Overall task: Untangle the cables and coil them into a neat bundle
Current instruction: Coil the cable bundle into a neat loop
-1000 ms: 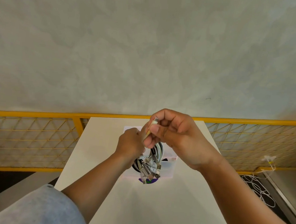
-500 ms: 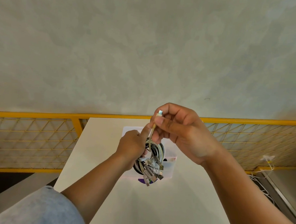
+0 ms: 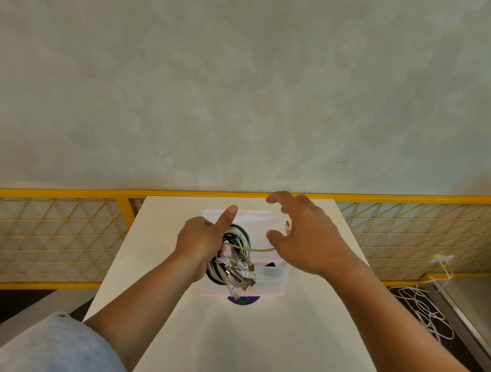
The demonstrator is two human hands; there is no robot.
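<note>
Left hand [image 3: 201, 241]: grasping the coil [image 3: 236, 237], fingers wrapped round its left side, forefinger pointing straight up.
Right hand [image 3: 307, 239]: released, fingers spread, hovering just right of the coil.
One thin yellowish strand [image 3: 248, 248] runs from the coil under the right thumb. Its small plug [image 3: 287, 224] shows right of the coil, and I cannot tell whether anything touches it.

Progress, my judgement: most cables are already looped. This strand is left to wind in, and the bundle is not yet set down.

Coil: round loops of smooth black and white cable. Metal-shelled connectors [image 3: 239, 277] hang at its near side.
Beneath the coil: a clear plastic tray [image 3: 272, 280] on a matte white table [image 3: 256, 346].
Beyond the coil: a yellow wire-mesh fence [image 3: 47, 224].
</note>
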